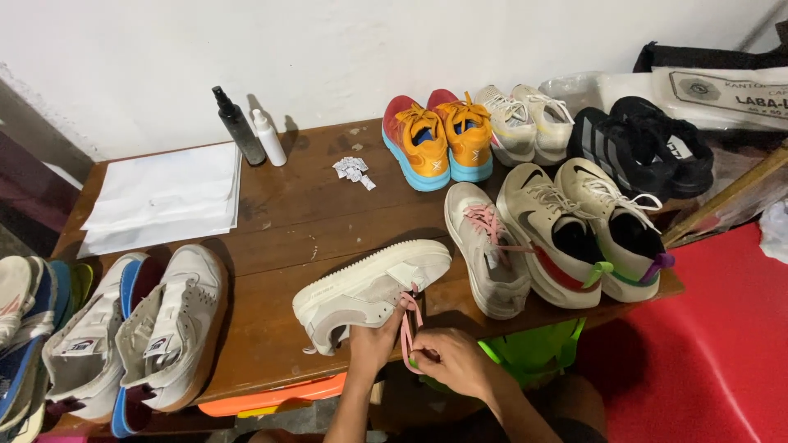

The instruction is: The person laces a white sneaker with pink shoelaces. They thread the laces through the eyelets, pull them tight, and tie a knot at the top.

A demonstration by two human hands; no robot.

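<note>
At table's front edge, left hand (373,344) grips the heel end of a white sneaker (369,291) lying on its side, fingers wrapped on it; right hand (451,361) closed in a pinch on a pink shoelace (407,324) that runs up to the sneaker's collar. Lace tip looks green, hard to be sure at this size. Its mate, another white sneaker with pink laces (488,246), sits just right of it, upright, toe toward the wall. Beside that, cream pair with red swoosh (574,230); behind, orange-yellow running shoes (439,139), off-white pair (529,121), black pair (644,143). Left end of the wooden table (295,213): white high-tops (139,328), stack of white paper (164,195), dark spray bottle (238,125) and small white bottle (268,137) standing near the wall. Red floor (722,344) at right
</note>
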